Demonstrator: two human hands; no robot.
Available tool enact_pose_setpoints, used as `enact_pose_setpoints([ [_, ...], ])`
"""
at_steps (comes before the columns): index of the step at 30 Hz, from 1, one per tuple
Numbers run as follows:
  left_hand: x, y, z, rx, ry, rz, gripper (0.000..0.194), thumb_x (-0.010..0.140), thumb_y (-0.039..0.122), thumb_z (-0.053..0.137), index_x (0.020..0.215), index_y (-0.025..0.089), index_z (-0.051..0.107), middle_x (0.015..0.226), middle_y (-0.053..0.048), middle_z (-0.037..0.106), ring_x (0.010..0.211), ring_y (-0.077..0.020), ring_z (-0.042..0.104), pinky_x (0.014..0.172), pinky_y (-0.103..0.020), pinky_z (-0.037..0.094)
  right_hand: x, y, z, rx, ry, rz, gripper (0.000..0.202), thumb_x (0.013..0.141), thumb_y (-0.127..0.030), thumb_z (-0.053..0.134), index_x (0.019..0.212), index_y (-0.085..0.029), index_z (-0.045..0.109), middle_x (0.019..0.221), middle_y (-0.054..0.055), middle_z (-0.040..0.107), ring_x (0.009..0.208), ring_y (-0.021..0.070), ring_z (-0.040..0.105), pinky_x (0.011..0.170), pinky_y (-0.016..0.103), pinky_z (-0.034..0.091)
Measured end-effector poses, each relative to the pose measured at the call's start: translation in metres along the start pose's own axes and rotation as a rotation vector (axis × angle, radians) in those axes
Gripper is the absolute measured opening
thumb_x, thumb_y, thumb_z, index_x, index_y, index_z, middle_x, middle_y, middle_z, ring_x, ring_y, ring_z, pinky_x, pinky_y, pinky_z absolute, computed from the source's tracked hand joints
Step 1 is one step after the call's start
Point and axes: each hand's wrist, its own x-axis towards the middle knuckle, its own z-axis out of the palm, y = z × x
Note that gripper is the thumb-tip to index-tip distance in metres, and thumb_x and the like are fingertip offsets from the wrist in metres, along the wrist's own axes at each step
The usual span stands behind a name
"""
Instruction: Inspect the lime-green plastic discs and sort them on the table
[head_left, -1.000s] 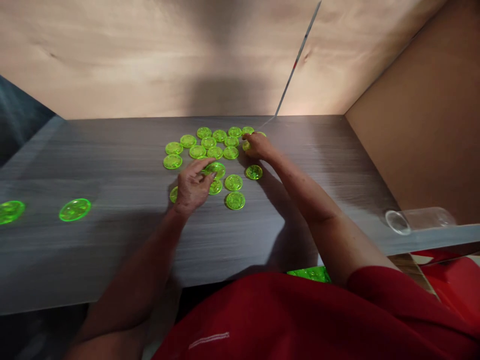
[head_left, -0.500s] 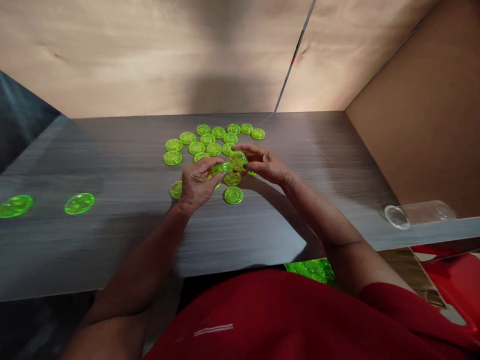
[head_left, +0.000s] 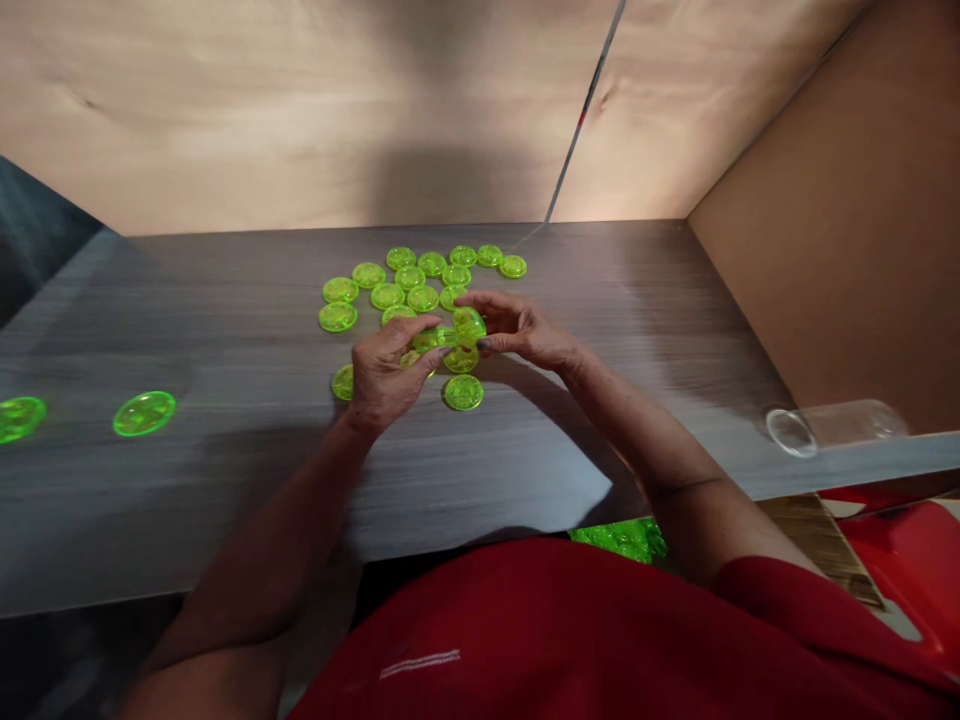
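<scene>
My left hand (head_left: pixel 391 368) pinches a clear yellow-green plastic disc (head_left: pixel 430 339) between thumb and fingers. Just to its right, my right hand (head_left: pixel 523 330) grips another such disc (head_left: pixel 470 325), tilted up on its side. The two pieces meet or nearly meet; I cannot tell whether they are joined. Beneath and beyond my hands, several similar round discs (head_left: pixel 388 296) lie flat on the grey table (head_left: pixel 247 330). One disc (head_left: pixel 463 392) rests just in front of my hands, and another (head_left: pixel 343 382) is partly hidden behind my left hand.
Two brighter green discs, one (head_left: pixel 145 413) nearer and one (head_left: pixel 21 418) at the frame edge, lie far left. A clear plastic cylinder (head_left: pixel 847 428) lies on its side at the right. Green pieces (head_left: pixel 622 540) sit below the front edge. Wooden panels (head_left: pixel 262 120) wall the back and right.
The disc in my right hand has tilted and come closer to the one in my left hand. The whole view has shifted slightly, moving the table things a little left.
</scene>
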Motion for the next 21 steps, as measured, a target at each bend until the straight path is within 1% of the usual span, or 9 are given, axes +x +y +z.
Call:
enact_pose_setpoints([
  [3, 0.0011, -0.002, -0.0002, 0.022, -0.007, 0.016, 0.02, 0.096, 0.029, 0.09, 0.116, 0.027, 0.088, 0.114, -0.006, 0.09, 0.108, -0.0256, 0.086, 0.103, -0.043, 0.072, -0.0003, 0.0004, 0.0009, -0.015, 0.001, 0.008, 0.069, 0.081, -0.043, 0.107, 0.141, -0.026, 0.077, 0.125, 0.004, 0.082, 0.106, 0.0175, 0.076, 0.085, 0.025, 0.066],
  [6, 0.0019, -0.0028, 0.0003, 0.039, -0.012, 0.022, 0.019, 0.097, 0.035, 0.089, 0.114, 0.027, 0.088, 0.113, -0.007, 0.09, 0.107, -0.0268, 0.086, 0.103, -0.046, 0.072, -0.0008, 0.0013, 0.0015, -0.043, 0.021, 0.018, 0.069, 0.079, -0.043, 0.108, 0.139, -0.026, 0.078, 0.119, 0.002, 0.081, 0.105, 0.0166, 0.074, 0.086, 0.024, 0.064],
  [11, 0.0021, 0.0, 0.0009, 0.044, -0.019, 0.032, 0.017, 0.101, 0.042, 0.087, 0.112, 0.029, 0.087, 0.109, -0.006, 0.089, 0.103, -0.027, 0.085, 0.1, -0.047, 0.074, 0.0005, 0.0053, 0.0019, -0.029, 0.029, 0.0, 0.067, 0.075, -0.044, 0.111, 0.133, -0.025, 0.082, 0.112, 0.0, 0.079, 0.104, 0.0145, 0.073, 0.095, 0.026, 0.062],
  [15, 0.0012, 0.0004, 0.0019, 0.047, -0.02, 0.046, 0.016, 0.102, 0.041, 0.087, 0.112, 0.029, 0.087, 0.109, -0.006, 0.089, 0.105, -0.0277, 0.085, 0.101, -0.049, 0.073, 0.0009, 0.0063, 0.0032, -0.022, 0.021, -0.003, 0.067, 0.074, -0.045, 0.112, 0.131, -0.025, 0.084, 0.112, 0.001, 0.082, 0.104, 0.0153, 0.075, 0.096, 0.027, 0.064],
  [21, 0.0005, -0.0012, 0.0036, 0.02, -0.005, 0.085, 0.01, 0.102, 0.036, 0.087, 0.109, 0.03, 0.086, 0.107, -0.004, 0.088, 0.103, -0.0255, 0.085, 0.098, -0.045, 0.073, -0.0009, 0.0053, 0.0058, -0.013, 0.023, 0.0, 0.063, 0.076, -0.043, 0.111, 0.13, -0.024, 0.085, 0.111, 0.001, 0.084, 0.102, 0.015, 0.079, 0.098, 0.029, 0.066],
])
